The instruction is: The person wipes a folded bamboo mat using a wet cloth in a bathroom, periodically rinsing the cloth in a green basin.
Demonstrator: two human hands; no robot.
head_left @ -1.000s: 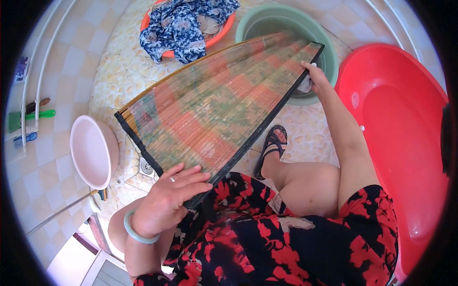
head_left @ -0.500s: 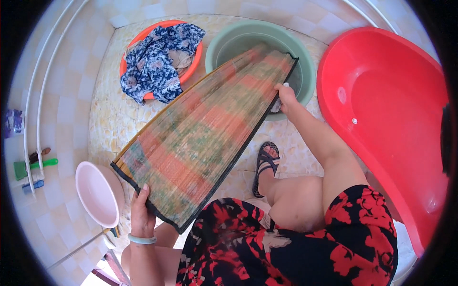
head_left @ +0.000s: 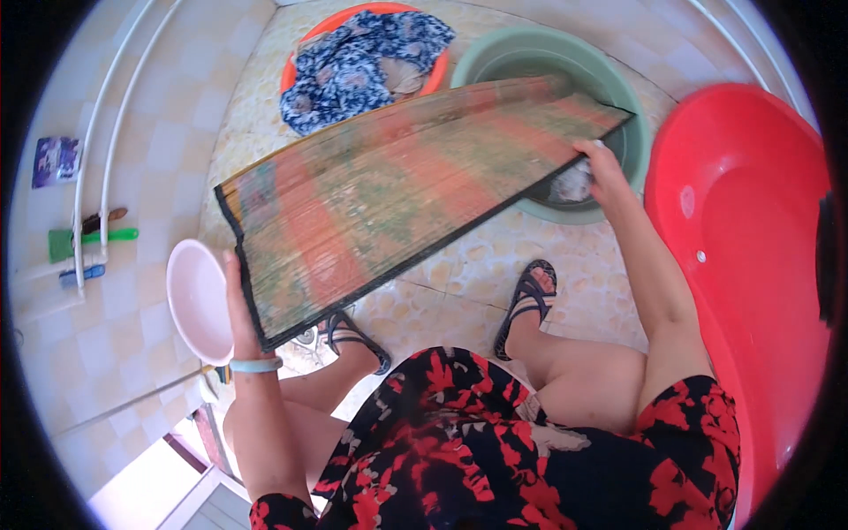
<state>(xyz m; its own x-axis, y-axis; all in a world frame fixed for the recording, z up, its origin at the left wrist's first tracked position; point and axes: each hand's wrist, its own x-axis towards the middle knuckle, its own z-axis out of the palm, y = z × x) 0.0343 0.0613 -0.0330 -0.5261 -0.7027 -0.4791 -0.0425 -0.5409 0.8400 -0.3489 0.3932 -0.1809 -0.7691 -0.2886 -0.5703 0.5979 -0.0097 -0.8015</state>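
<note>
A long slatted mat (head_left: 380,194), striped orange and green with black edging, stretches between my hands, looking folded lengthwise. My left hand (head_left: 240,305), a pale bangle at its wrist, is at the mat's near left end; most of its fingers are hidden behind it. On the lower long edge, towards the far right end, my right hand (head_left: 606,172) grips the mat. That end rests over a green tub (head_left: 638,132). A whitish crumpled thing (head_left: 571,183) shows beside my right hand, too unclear to name.
An orange basin (head_left: 289,79) holds blue-and-white patterned cloth (head_left: 353,66). To the right is a large red tub (head_left: 751,265). A pale pink basin (head_left: 199,305) stands at the left, below brushes (head_left: 93,236) on a wall rail. My sandalled feet are on the tiled floor (head_left: 442,283).
My view has shifted, so the basins appear farther right. The mat's left end has risen with my left hand, and the mat lies more level across the view. Both hands remain on it.
</note>
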